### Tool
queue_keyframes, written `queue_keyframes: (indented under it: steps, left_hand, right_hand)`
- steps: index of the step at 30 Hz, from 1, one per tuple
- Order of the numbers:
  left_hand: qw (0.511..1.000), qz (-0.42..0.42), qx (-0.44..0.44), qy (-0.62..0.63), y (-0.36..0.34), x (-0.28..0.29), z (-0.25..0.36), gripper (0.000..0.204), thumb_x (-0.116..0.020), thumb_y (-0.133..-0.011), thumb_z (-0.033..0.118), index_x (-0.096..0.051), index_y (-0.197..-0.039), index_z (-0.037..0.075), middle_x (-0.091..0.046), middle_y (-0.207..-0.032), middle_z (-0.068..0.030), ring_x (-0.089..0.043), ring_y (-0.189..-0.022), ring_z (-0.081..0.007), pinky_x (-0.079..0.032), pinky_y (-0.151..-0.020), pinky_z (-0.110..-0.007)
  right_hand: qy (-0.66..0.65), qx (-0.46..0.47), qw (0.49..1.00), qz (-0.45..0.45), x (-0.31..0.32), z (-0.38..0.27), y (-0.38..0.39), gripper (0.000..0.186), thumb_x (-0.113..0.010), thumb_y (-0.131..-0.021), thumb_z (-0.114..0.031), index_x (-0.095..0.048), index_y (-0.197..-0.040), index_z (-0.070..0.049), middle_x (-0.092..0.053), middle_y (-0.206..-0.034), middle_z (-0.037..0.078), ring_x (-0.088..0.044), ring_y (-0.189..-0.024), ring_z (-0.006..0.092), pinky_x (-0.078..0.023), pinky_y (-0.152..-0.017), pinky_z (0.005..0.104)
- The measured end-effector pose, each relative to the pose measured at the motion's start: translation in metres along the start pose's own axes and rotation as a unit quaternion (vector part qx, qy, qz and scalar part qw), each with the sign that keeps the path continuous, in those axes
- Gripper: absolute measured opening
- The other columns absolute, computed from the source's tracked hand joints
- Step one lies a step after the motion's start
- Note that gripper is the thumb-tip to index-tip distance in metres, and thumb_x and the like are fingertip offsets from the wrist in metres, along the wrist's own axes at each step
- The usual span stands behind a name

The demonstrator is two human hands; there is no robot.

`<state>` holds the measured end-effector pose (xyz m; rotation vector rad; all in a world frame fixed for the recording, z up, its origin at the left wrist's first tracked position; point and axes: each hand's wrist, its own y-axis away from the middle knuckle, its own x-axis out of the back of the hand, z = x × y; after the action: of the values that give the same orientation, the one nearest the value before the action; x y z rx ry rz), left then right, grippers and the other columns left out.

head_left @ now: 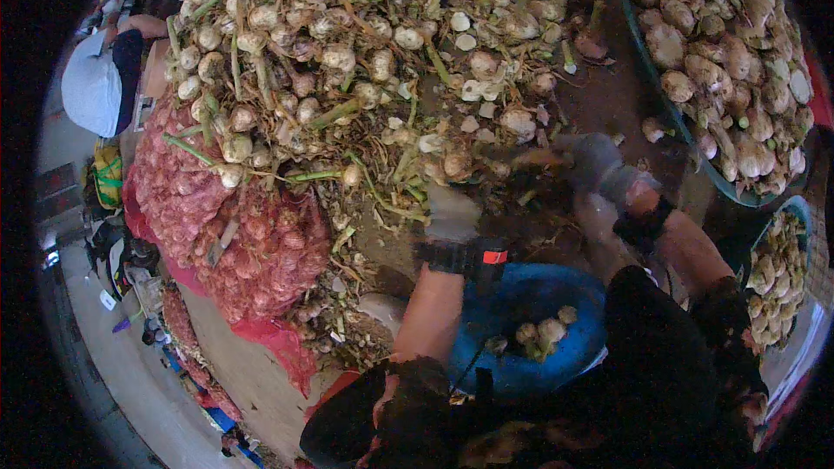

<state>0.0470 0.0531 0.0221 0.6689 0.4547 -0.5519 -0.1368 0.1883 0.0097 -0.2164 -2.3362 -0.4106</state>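
My left hand [447, 208], in a greyish glove and blurred by motion, reaches into the lower edge of a heap of garlic with stalks and roots [339, 56]; what its fingers hold is hidden. My right hand [595, 165], also gloved and smeared, is at the heap's right side, near a blurred brownish shape; its grip is unclear. Below and between my forearms is a blue basin [486, 287] with a few trimmed garlic bulbs [552, 330] in it.
A large green-rimmed tub of bulbs [734, 78] stands at upper right, a smaller one [773, 269] at lower right. A red mesh sack of garlic [252, 269] lies left. Another person in a white hat [91, 87] is at far left, beside a paved floor.
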Motion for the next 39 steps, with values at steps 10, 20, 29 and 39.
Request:
queue_keyframes:
  steps: [10,20,29,39]
  left_hand:
    - [0.976,-0.061,-0.049,-0.202,0.008,0.000,-0.049,0.038,-0.045,-0.079,0.022,-0.040,-0.111,0.003,-0.050,-0.102,-0.0109,-0.050,-0.091,-0.0230,-0.041,-0.079,-0.034]
    - [0.847,0.016,-0.193,-0.495,0.022,-0.027,-0.043,0.040,-0.039,-0.079,0.034,-0.046,-0.104,0.003,-0.054,-0.093,-0.0103,-0.054,-0.080,-0.0223,-0.044,-0.074,-0.034]
    - [0.685,-0.362,-0.065,-0.629,0.065,-0.069,0.020,0.045,-0.055,-0.070,0.037,-0.047,-0.098,0.003,-0.055,-0.086,-0.0075,-0.054,-0.079,-0.0209,-0.045,-0.066,-0.031]
    - [0.531,-0.011,0.076,-0.844,-0.017,-0.039,-0.007,0.053,-0.060,-0.067,0.037,-0.045,-0.102,0.002,-0.052,-0.099,-0.0161,-0.051,-0.088,-0.0293,-0.044,-0.071,-0.036]
  right_hand:
    - [0.075,0.109,0.991,0.017,-0.006,-0.048,-0.006,0.033,-0.058,-0.052,-0.014,-0.050,-0.084,-0.009,-0.052,-0.074,0.009,-0.053,-0.071,0.0304,-0.041,-0.057,0.0396]
    - [0.051,0.033,0.996,0.062,-0.006,-0.018,-0.001,0.034,-0.060,-0.052,-0.013,-0.055,-0.085,-0.012,-0.056,-0.072,0.012,-0.054,-0.069,0.0321,-0.044,-0.059,0.0368]
    - [0.085,-0.158,0.984,0.017,0.017,0.058,0.024,0.031,-0.057,-0.061,-0.021,-0.055,-0.091,-0.013,-0.058,-0.074,0.012,-0.056,-0.069,0.0292,-0.044,-0.063,0.0364]
    - [0.114,-0.135,0.983,-0.056,-0.015,0.050,0.008,0.028,-0.048,-0.072,-0.026,-0.057,-0.092,-0.009,-0.058,-0.082,0.014,-0.055,-0.077,0.0302,-0.043,-0.070,0.0367]
